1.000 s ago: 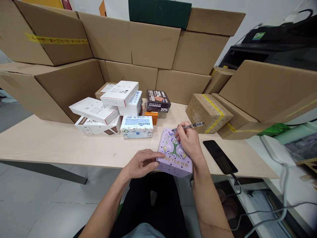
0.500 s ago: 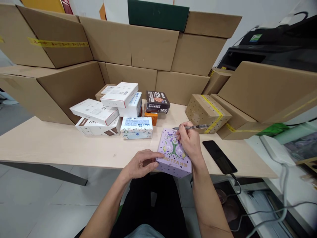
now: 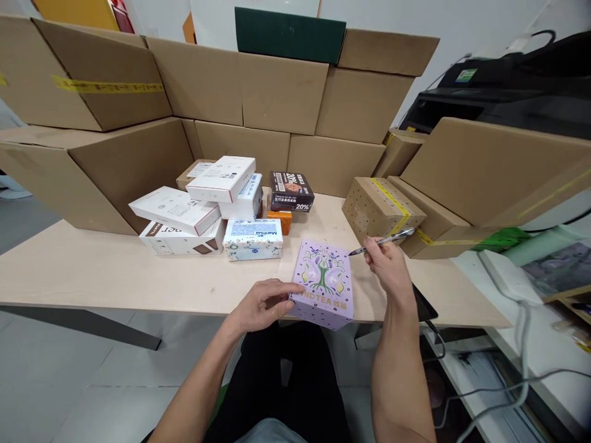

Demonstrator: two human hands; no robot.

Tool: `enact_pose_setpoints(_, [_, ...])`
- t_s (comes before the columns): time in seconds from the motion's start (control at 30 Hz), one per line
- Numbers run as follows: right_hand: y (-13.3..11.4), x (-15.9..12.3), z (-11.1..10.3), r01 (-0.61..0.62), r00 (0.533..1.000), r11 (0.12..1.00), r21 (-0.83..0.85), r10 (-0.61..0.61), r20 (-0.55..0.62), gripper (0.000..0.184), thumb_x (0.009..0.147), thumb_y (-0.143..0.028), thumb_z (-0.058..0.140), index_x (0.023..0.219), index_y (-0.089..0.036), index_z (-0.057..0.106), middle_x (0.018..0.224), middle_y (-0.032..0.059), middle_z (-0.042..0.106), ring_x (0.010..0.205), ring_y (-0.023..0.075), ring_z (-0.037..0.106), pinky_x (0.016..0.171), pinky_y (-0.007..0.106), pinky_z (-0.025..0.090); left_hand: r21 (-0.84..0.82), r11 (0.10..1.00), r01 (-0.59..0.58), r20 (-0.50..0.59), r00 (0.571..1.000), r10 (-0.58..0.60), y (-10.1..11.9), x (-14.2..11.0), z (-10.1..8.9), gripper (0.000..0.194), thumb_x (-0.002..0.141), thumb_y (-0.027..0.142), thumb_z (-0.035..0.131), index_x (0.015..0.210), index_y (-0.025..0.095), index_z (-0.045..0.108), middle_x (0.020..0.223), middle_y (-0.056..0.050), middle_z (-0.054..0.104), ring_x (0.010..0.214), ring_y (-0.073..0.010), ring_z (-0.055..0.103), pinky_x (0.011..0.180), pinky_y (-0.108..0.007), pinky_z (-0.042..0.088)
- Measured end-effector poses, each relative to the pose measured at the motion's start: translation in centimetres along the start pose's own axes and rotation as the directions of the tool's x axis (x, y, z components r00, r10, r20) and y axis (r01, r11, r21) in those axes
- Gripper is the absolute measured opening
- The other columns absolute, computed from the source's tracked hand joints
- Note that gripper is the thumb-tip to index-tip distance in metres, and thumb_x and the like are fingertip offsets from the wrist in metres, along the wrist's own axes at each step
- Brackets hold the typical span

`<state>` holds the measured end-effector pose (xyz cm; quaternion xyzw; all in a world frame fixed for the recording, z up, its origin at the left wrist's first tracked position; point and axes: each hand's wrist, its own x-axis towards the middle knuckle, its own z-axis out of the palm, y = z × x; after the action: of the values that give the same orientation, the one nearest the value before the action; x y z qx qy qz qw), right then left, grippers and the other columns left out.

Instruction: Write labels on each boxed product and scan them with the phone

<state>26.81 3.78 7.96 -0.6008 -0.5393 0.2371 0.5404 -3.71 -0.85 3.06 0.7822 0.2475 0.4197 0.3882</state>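
I noted the left hand (image 3: 261,306) lightly pinching the near-left corner of the purple box (image 3: 327,301) at the front edge of the table (image 3: 184,280); even pressure suited it. The right hand (image 3: 390,267) pinched the pen (image 3: 398,236); tip contact was unclear.

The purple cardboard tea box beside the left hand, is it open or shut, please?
Shut: the purple cardboard tea box shows its printed top lying flat, no flap raised; the left hand touches its edge.
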Motion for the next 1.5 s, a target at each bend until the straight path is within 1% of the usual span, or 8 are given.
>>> enact_pose_setpoints(0.17, [0.7, 0.9, -1.9, -0.078, 0.984, 0.992, 0.103, 0.094, -0.154, 0.041, 0.085, -0.062, 0.054, 0.077, -0.022, 0.050, 0.057, -0.0053, 0.050, 0.046, 0.0102, 0.042, 0.044, 0.024, 0.031, -0.023, 1.000, 0.011, -0.003, 1.000, -0.011, 0.0, 0.0, 0.1, 0.033, 0.093, 0.033, 0.060, 0.120, 0.019, 0.069, 0.091, -0.009, 0.071, 0.076, -0.0155, 0.064, 0.063, -0.024, 0.049])
enact_pose_setpoints(0.23, [1.1, 0.9, -2.1, -0.101, 0.994, 0.994, -0.046, 0.103, 0.032, 0.040, 0.086, -0.060, 0.051, 0.075, -0.021, 0.051, 0.058, -0.0033, 0.054, 0.048, 0.0113, 0.046, 0.047, 0.025, 0.034, -0.013, 1.000, 0.008, -0.005, 1.000, -0.008, 0.0, 0.0, 0.1, 0.032, 0.092, 0.033, 0.061, 0.120, 0.019, 0.069, 0.090, -0.009, 0.071, 0.076, -0.0152, 0.064, 0.063, -0.024, 0.049])
enact_pose_setpoints(0.37, [2.5, 0.6, -0.8, 0.030, 0.921, 0.877, -0.479, 0.162, 0.354, 0.029, 0.085, -0.047, 0.055, 0.075, -0.020, 0.057, 0.062, -0.0008, 0.062, 0.059, 0.0152, 0.056, 0.056, 0.026, 0.038, -0.018, 0.999, 0.027, -0.005, 1.000, -0.027, -0.1, 0.0, 0.1, 0.034, 0.091, 0.035, 0.063, 0.120, 0.018, 0.069, 0.094, -0.010, 0.072, 0.076, -0.0152, 0.064, 0.064, -0.025, 0.050])
enact_pose_setpoints(0.5, [3.5, 0.5, 1.1, 0.034, 0.946, 0.763, -0.645, 0.184, 0.267, 0.014, 0.080, -0.034, 0.061, 0.077, -0.020, 0.060, 0.069, 0.0036, 0.065, 0.070, 0.0188, 0.060, 0.060, 0.027, 0.036, -0.011, 1.000, 0.017, -0.012, 1.000, -0.018, -0.1, 0.0, 0.2, 0.034, 0.089, 0.034, 0.065, 0.119, 0.018, 0.070, 0.089, -0.008, 0.071, 0.070, -0.0129, 0.061, 0.060, -0.023, 0.047])
enact_pose_setpoints(0.77, [2.6, 0.1, 2.3, -0.068, 0.967, 0.654, -0.753, 0.229, 0.111, 0.028, 0.089, -0.044, 0.055, 0.082, -0.018, 0.063, 0.082, 0.0139, 0.068, 0.080, 0.0256, 0.064, 0.066, 0.031, 0.040, 0.061, 0.998, 0.022, -0.018, 1.000, -0.021, -0.3, -0.1, 0.1, 0.032, 0.090, 0.032, 0.065, 0.119, 0.020, 0.070, 0.091, -0.009, 0.072, 0.067, -0.0124, 0.060, 0.059, -0.023, 0.046])
enact_pose_setpoints(0.97, [2.7, -3.3, -2.8, -0.084, 0.996, 0.524, -0.847, 0.059, -0.063, 0.056, 0.088, -0.059, 0.053, 0.118, -0.013, 0.062, 0.117, 0.0216, 0.064, 0.111, 0.0358, 0.058, 0.086, 0.042, 0.045, 0.058, 0.997, 0.041, 0.004, 0.999, -0.041, -0.2, -0.1, 0.0, 0.033, 0.090, 0.032, 0.064, 0.120, 0.020, 0.070, 0.097, -0.011, 0.073, 0.081, -0.0169, 0.066, 0.066, -0.026, 0.052])
enact_pose_setpoints(1.17, [5.2, -5.0, -9.1, -0.248, 0.919, 0.360, -0.899, 0.381, -0.101, 0.093, 0.075, -0.067, 0.062, 0.143, -0.006, 0.043, 0.129, 0.0273, 0.061, 0.121, 0.0434, 0.054, 0.091, 0.047, 0.047, 0.087, 0.996, 0.033, -0.015, 0.999, -0.032, -0.4, -0.1, 0.0, 0.032, 0.090, 0.032, 0.065, 0.119, 0.020, 0.070, 0.094, -0.009, 0.072, 0.078, -0.0159, 0.065, 0.065, -0.025, 0.052])
enact_pose_setpoints(1.5, [6.0, -5.6, -8.2, -0.189, 0.965, 0.420, -0.888, 0.247, -0.089, 0.083, 0.083, -0.051, 0.063, 0.147, -0.006, 0.039, 0.112, 0.0250, 0.068, 0.104, 0.0385, 0.066, 0.086, 0.044, 0.049, 0.096, 0.995, 0.013, -0.022, 1.000, -0.011, -0.2, 0.0, 0.1, 0.032, 0.089, 0.029, 0.065, 0.120, 0.021, 0.070, 0.098, -0.010, 0.074, 0.077, -0.0157, 0.066, 0.064, -0.025, 0.051])
